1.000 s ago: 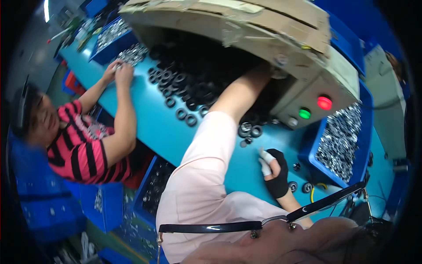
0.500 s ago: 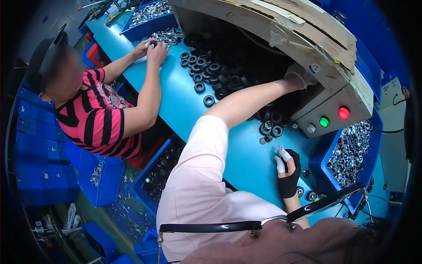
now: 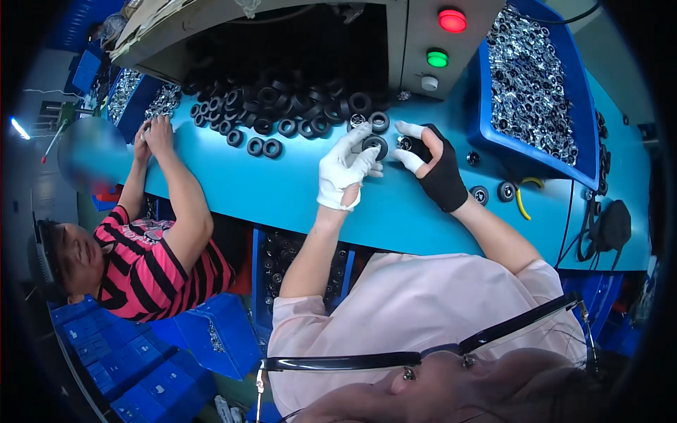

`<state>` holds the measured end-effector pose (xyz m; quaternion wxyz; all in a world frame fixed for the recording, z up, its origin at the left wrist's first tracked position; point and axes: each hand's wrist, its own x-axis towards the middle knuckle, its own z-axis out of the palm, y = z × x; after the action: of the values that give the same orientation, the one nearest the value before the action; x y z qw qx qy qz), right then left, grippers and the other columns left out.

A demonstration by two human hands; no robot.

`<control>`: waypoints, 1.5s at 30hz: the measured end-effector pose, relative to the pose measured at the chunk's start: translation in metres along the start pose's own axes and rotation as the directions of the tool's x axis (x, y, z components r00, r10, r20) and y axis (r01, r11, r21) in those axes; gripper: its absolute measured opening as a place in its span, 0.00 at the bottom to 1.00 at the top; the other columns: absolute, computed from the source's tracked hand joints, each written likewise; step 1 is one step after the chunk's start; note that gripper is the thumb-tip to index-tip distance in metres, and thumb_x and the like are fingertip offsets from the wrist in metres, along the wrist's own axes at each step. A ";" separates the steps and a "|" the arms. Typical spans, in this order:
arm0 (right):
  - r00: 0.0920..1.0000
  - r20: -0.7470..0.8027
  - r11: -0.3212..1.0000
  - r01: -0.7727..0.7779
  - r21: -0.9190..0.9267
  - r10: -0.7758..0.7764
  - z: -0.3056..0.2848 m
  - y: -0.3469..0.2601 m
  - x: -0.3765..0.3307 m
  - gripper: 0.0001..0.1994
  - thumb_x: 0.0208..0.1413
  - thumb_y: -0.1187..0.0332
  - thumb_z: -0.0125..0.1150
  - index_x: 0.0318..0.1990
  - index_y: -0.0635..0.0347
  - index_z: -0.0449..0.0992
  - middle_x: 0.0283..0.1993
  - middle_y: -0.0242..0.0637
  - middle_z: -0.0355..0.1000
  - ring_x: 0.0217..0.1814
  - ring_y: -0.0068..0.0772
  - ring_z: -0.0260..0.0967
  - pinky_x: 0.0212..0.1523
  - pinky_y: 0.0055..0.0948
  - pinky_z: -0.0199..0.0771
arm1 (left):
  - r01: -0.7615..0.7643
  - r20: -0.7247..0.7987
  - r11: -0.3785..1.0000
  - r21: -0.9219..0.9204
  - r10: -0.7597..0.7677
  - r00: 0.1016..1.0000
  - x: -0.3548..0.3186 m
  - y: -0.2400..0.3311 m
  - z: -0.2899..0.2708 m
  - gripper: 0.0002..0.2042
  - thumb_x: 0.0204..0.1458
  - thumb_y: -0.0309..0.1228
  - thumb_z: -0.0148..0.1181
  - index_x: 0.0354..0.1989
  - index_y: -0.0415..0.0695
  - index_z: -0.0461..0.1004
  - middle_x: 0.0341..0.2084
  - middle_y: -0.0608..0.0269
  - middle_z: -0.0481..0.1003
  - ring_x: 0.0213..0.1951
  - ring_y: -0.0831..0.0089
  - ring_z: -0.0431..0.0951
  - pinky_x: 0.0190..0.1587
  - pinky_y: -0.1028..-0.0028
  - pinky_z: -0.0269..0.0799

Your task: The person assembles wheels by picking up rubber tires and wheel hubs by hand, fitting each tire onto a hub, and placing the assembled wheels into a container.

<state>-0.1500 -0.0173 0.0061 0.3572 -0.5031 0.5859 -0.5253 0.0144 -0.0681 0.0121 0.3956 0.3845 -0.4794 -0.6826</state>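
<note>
My left hand [image 3: 342,173], in a white glove, pinches a black rubber ring [image 3: 375,147] between thumb and fingers above the blue table. Just to its right, my right hand [image 3: 441,169] wears a black fingerless glove with white covers on the fingertips. Between its thumb and forefinger sits a small shiny metal hub [image 3: 403,143], facing the ring but apart from it. Beyond my hands, another black ring [image 3: 379,122] lies beside a loose metal piece [image 3: 357,120]. Many more black rings [image 3: 287,127] are heaped at the opening of the machine.
The machine housing [image 3: 416,42] carries a red lamp, a green lamp and a knob. At right stands a blue bin [image 3: 486,134] of metal parts, with yellow-handled pliers [image 3: 522,201] and assembled wheels [image 3: 505,190] near it. A co-worker in a striped shirt [image 3: 151,271] works at left.
The view has swung round. My left hand has come out of the machine's opening and now holds a rubber ring. My right hand has moved up beside it and holds a metal hub.
</note>
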 end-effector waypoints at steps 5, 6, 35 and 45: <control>0.983 0.020 0.982 0.182 -0.054 -0.181 0.002 0.003 -0.003 0.17 0.47 0.76 0.64 0.46 0.66 0.72 0.37 0.42 0.69 0.35 0.33 0.71 0.38 0.25 0.70 | -0.011 -0.056 1.000 -0.001 0.011 0.998 -0.006 -0.011 0.003 0.20 0.53 0.20 0.55 0.56 0.32 0.64 0.43 0.54 0.73 0.34 0.74 0.76 0.34 0.78 0.76; 0.978 0.031 0.972 0.210 -0.108 -0.208 -0.001 0.004 -0.005 0.17 0.47 0.76 0.63 0.47 0.66 0.72 0.37 0.42 0.70 0.36 0.33 0.71 0.37 0.26 0.70 | -0.006 -0.052 1.000 -0.001 0.006 0.999 -0.007 -0.013 0.006 0.20 0.53 0.20 0.54 0.56 0.32 0.63 0.42 0.54 0.73 0.34 0.74 0.76 0.35 0.77 0.76; 0.971 0.049 0.968 0.236 -0.085 -0.232 0.002 0.016 -0.005 0.17 0.50 0.75 0.59 0.49 0.62 0.72 0.36 0.40 0.70 0.37 0.32 0.71 0.40 0.26 0.69 | -0.037 -0.171 0.977 -0.208 0.001 0.985 -0.016 -0.020 0.001 0.19 0.55 0.23 0.54 0.55 0.34 0.64 0.42 0.54 0.72 0.32 0.73 0.76 0.36 0.76 0.77; 0.988 0.063 0.988 0.142 -0.060 -0.139 0.001 0.022 -0.010 0.17 0.49 0.76 0.60 0.49 0.64 0.73 0.39 0.38 0.71 0.38 0.28 0.70 0.43 0.25 0.69 | -0.023 -0.123 0.965 -0.260 -0.009 0.992 -0.016 -0.031 0.001 0.18 0.58 0.26 0.51 0.57 0.37 0.65 0.44 0.58 0.72 0.36 0.73 0.76 0.40 0.74 0.75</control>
<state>-0.1514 -0.0089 -0.0166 0.3201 -0.5696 0.5548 -0.5152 0.0143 -0.0462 -0.0150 0.4740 0.3688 -0.3614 -0.7132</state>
